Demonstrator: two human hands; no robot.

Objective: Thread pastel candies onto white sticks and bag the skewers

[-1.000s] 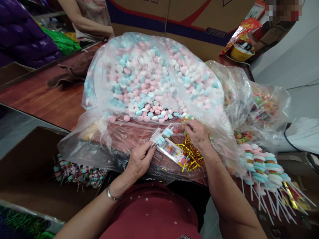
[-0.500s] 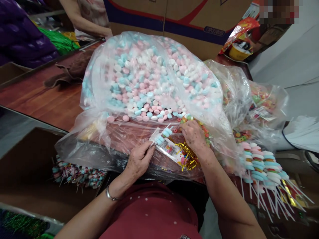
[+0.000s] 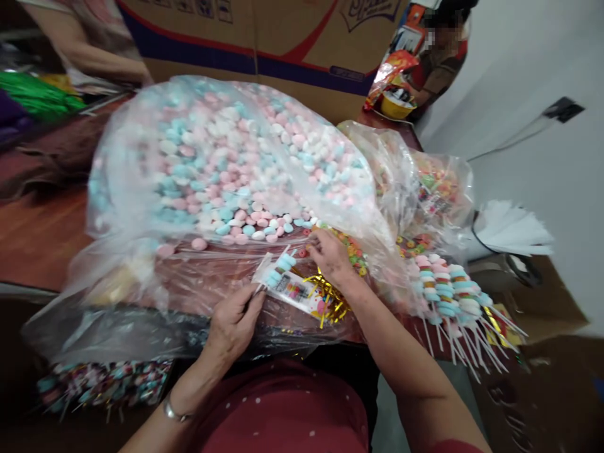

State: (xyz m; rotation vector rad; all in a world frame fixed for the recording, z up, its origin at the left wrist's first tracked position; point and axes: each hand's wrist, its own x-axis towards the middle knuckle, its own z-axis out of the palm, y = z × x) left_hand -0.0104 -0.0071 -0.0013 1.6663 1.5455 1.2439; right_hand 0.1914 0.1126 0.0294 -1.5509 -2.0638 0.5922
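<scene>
— Two hands over that heap of sweets. What has the left hand (image 3: pixel 234 322) got?

— It pinches the near end of a candy skewer (image 3: pixel 282 265), a thin white stick threaded with pale blue discs. Thumb and fingertips are closed on the bare stick.

— Which way does it point?

— Its long axis slants up and to the right, away from the person, with the tip toward the right hand (image 3: pixel 330 255). It lies low over crumpled plastic at the front edge of the brown wooden surface (image 3: pixel 38 242).

— And the right hand?

— Palm down, fingers curled onto small coloured ring candies (image 3: pixel 355 251) at the mouth of the big clear plastic bag (image 3: pixel 108 277) full of pink, blue and white candy discs. Whether it grips one I cannot tell.

— Anything to read?

— Under the skewer lies a narrow clear sleeve with bright printing (image 3: pixel 302 294). Its length runs down to the right over a bunch of gold foil twist ties (image 3: pixel 333 305). The print is too small to read. The brown cardboard box (image 3: pixel 283 38) behind has a blue band and a red stripe. It carries a dark logo near its top and a small label on the band, both too blurred to make out.

— What's over on the right?

— A row of finished skewers (image 3: pixel 448 289) in pink, white and blue, sticks fanned out toward the near right. They sit just beside a smaller clear bag of mixed ring candies (image 3: pixel 438 185). Another person's arm (image 3: pixel 89 56) shows at the far left.
</scene>
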